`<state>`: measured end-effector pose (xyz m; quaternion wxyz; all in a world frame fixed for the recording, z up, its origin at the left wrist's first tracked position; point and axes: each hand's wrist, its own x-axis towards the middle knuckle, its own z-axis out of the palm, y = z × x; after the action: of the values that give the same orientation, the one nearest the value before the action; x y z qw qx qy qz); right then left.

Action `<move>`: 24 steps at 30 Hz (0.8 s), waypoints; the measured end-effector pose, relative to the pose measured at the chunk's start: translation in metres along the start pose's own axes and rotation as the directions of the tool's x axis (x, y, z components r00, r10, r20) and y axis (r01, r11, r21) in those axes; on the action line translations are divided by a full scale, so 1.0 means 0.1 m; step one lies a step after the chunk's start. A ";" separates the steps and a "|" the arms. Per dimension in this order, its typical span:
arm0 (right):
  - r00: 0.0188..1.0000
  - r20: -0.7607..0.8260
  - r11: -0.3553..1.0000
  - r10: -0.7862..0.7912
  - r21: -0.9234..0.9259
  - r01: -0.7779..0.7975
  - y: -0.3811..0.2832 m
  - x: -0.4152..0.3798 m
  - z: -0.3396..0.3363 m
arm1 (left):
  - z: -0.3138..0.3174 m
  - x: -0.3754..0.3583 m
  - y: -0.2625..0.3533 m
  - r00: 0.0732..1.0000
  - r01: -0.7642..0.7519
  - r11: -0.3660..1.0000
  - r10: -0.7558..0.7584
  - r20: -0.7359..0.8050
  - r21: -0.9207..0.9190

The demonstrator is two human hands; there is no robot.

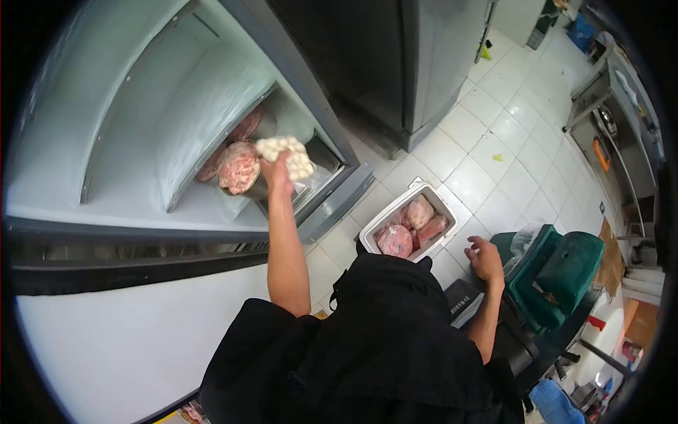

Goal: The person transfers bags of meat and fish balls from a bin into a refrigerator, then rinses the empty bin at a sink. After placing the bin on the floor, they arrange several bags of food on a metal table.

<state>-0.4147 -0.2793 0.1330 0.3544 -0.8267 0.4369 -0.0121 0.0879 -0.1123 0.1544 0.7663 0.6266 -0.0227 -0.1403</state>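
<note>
Far left, at the freezer (307,92), the left hand (277,173) grips a bag of white balls (293,159) by its near-left side, held over the right end of the compartment. Pink meat (239,168) sits just left of the bag, more behind it. Right hand (485,259) is near right, fingers loosely curled, nothing visible in it, just beside a green plastic item (575,265). White cooler box (369,233) stands on the floor between the hands, wrapped meat (420,210) inside.

Step in hand reads as handling the bag at the freezer; direction, in or out, can't tell from one frame. Next move likely calls for a firm hold on the slack plastic and clearance from the meat and freezer edge.

Hard to see: left fingertips blur into the bag; contact underneath unclear. Balls not identifiable. Translucent panel (205,106) hides part of the compartment. Black clothing (385,339) cuts off the cooler's near edge. Frame corners go dark.
</note>
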 end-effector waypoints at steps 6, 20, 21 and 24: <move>0.987 0.133 0.995 0.090 0.034 -0.095 -0.29 -0.10 0.11 | 0.45 1.06 0.06 0.991 -0.092 0.987 0.078 0.105 0.130; 0.957 0.035 0.940 0.286 0.183 -0.288 0.22 -0.90 0.38 | 0.28 1.45 -0.52 0.877 -0.481 0.594 0.309 0.369 0.645; 0.955 0.029 0.937 0.296 0.184 -0.296 0.27 -0.95 0.41 | 0.35 1.16 -0.37 0.896 -0.444 0.629 0.298 0.330 0.638; 0.945 0.062 0.923 0.320 0.205 -0.326 0.45 -0.95 0.48 | 0.38 0.27 -0.34 0.878 -0.477 0.771 0.391 0.278 0.423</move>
<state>-0.4899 -0.1993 0.0978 0.4437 -0.7009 0.5584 0.0109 0.0990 -0.1609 0.1262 0.5934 0.7590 -0.2678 -0.0031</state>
